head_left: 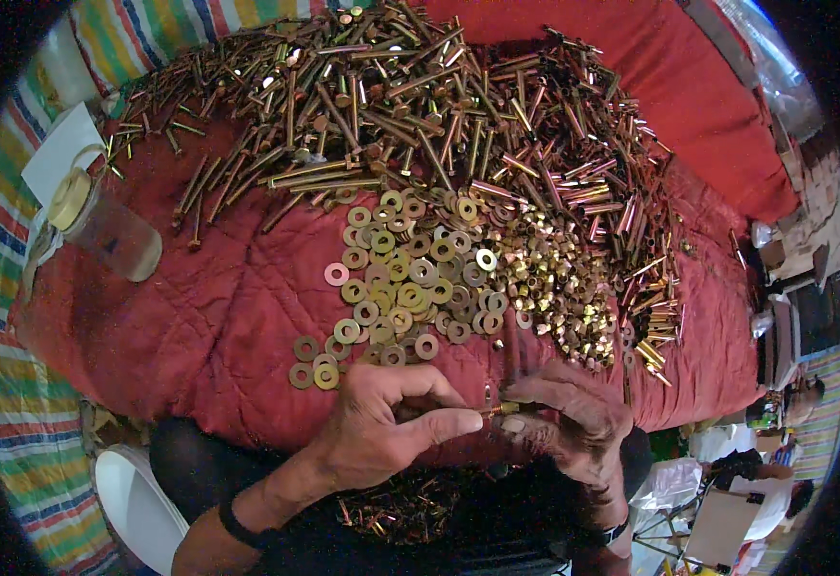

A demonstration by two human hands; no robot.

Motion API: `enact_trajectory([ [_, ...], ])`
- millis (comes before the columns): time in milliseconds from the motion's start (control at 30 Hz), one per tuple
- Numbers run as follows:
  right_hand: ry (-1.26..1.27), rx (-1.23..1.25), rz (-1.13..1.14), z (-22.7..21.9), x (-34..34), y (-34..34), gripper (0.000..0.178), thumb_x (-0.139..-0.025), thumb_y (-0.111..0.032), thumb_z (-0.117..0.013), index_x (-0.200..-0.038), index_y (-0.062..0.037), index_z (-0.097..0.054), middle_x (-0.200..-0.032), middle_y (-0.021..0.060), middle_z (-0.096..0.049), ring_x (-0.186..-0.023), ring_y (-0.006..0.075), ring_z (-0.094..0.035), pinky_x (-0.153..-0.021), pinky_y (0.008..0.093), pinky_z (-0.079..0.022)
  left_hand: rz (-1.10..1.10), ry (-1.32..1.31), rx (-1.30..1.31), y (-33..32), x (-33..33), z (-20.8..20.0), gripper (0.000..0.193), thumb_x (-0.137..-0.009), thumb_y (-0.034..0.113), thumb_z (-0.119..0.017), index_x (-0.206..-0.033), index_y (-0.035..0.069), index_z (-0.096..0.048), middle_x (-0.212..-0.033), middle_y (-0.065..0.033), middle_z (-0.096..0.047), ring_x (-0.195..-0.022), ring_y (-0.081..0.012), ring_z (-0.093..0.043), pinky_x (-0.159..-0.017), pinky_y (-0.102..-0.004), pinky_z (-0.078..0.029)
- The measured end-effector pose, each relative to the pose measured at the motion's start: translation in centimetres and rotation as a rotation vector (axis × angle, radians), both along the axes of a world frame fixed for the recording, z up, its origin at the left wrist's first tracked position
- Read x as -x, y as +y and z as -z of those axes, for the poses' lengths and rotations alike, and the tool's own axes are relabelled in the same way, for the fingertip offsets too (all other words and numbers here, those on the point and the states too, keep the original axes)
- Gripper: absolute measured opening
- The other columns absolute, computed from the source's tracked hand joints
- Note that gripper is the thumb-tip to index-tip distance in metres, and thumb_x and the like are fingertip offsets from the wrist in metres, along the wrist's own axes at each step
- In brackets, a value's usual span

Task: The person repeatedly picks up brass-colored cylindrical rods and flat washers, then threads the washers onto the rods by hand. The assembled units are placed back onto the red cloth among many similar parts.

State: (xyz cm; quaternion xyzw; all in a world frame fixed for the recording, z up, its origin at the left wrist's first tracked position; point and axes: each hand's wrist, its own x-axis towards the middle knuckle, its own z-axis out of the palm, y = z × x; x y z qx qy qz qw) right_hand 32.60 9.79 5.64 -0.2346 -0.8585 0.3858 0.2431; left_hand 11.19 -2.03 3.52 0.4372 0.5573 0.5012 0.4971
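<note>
In front of my lap my left hand (pixel 396 413) pinches thumb against forefinger. What sits between those fingertips is too small and hidden to make out. My right hand (pixel 573 418) faces it closely, its fingers closed on a short gold-coloured metal fastener (pixel 508 408) that points toward the left thumb; most of it is covered by the fingers. Just beyond both hands lies a heap of flat round washers (pixel 401 278) on a red quilted cloth (pixel 218 317). Right of the washers is a pile of small shiny gold nuts (pixel 559 288).
A large mound of long bolts (pixel 381 106) spreads across the far side, with thinner gold pieces (pixel 655 317) down the right. A lidded clear jar (pixel 117 230) lies tilted at the left. More small metal pieces (pixel 401 509) lie at my lap. A white chair (pixel 136 504) stands lower left.
</note>
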Motion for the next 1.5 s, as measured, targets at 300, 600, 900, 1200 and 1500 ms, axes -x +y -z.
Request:
enact_trajectory([
  [300, 0.023, 0.191, 0.14, -0.1, -0.7, -0.4, 0.035, -0.077, -0.014, -0.091, -0.104, -0.0014, -0.072, -0.091, 0.0082, -0.072, -0.079, 0.0181, -0.067, -0.071, 0.0307, -0.052, 0.012, -0.129, -0.027, 0.1, -0.7, 0.8, 0.016, -0.091, 0.014, -0.08, -0.088, -0.001, -0.074, -0.068, 0.0051, -0.063, -0.063, -0.0004, -0.051, -0.054, -0.0221, -0.036],
  [600, 0.118, 0.267, 0.202, 0.5, -0.2, -1.4, 0.044, -0.077, -0.008, -0.091, -0.115, -0.0013, -0.07, -0.103, 0.0117, -0.074, -0.086, 0.0187, -0.07, -0.076, 0.0309, -0.057, 0.042, -0.175, -0.025, 0.1, -1.0, 1.0, 0.015, -0.092, 0.014, -0.08, -0.088, 0.0, -0.075, -0.07, 0.0052, -0.064, -0.063, 0.0, -0.051, -0.053, -0.0212, -0.036],
  [900, 0.21, 0.176, 0.029, 0.3, 0.1, -1.0, 0.054, -0.075, -0.01, -0.092, -0.122, -0.0009, -0.067, -0.103, 0.0069, -0.075, -0.099, 0.0165, -0.07, -0.084, 0.0333, -0.056, 0.049, -0.185, -0.009, 0.1, -0.7, 1.1, 0.013, -0.093, 0.013, -0.079, -0.09, 0.0, -0.076, -0.07, 0.0053, -0.065, -0.062, 0.0, -0.051, -0.053, -0.0213, -0.036],
  [1200, 0.082, 0.199, 0.137, -0.3, -0.9, -0.1, 0.053, -0.076, -0.011, -0.09, -0.124, -0.0032, -0.068, -0.104, 0.008, -0.075, -0.09, 0.0167, -0.071, -0.082, 0.0318, -0.057, 0.042, -0.266, 0.043, 0.2, -0.7, 1.1, 0.014, -0.092, 0.014, -0.079, -0.09, 0.0, -0.076, -0.068, 0.0055, -0.064, -0.06, 0.0002, -0.049, -0.052, -0.0211, -0.034],
  [1500, 0.095, 0.271, 0.226, 0.4, -0.2, -1.5, 0.054, -0.074, -0.005, -0.09, -0.123, -0.0042, -0.069, -0.101, 0.0056, -0.077, -0.081, 0.0176, -0.073, -0.075, 0.0302, -0.058, 0.068, -0.28, 0.058, 0.3, -0.9, 1.3, 0.013, -0.091, 0.014, -0.08, -0.089, 0.001, -0.077, -0.063, 0.0057, -0.061, -0.056, 0.0001, -0.048, -0.049, -0.0209, -0.032],
])
